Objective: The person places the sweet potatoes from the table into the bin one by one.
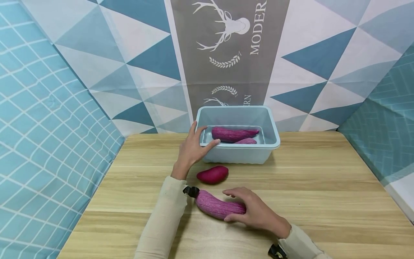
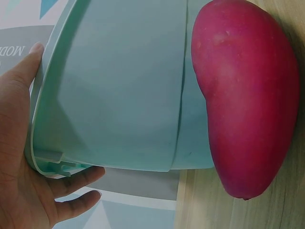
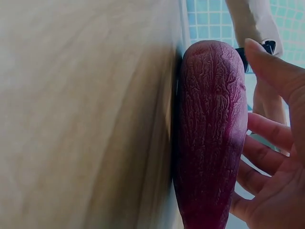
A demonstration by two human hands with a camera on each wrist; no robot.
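Note:
A long, wrinkled purple sweet potato (image 1: 217, 205) lies on the table below the tub. My right hand (image 1: 253, 212) is around its right end, thumb below and fingers spread above; in the right wrist view, the fingers (image 3: 259, 155) are beside its skin, and firm contact is unclear. My left hand (image 1: 193, 149) grips the left front corner of a light blue plastic tub (image 1: 239, 155), thumb over the rim. A smooth magenta sweet potato (image 1: 212, 175) rests between the tub and the wrinkled one. Inside the tub are two purple sweet potatoes (image 1: 231, 134), the nearer partly hidden by the front wall.
The wooden table (image 1: 323, 187) extends to both sides of the tub. Behind it hangs a patterned cloth (image 1: 142, 54) with triangles and a deer print. Blue cloths cover the left side (image 1: 42, 118) and right side (image 1: 381, 118).

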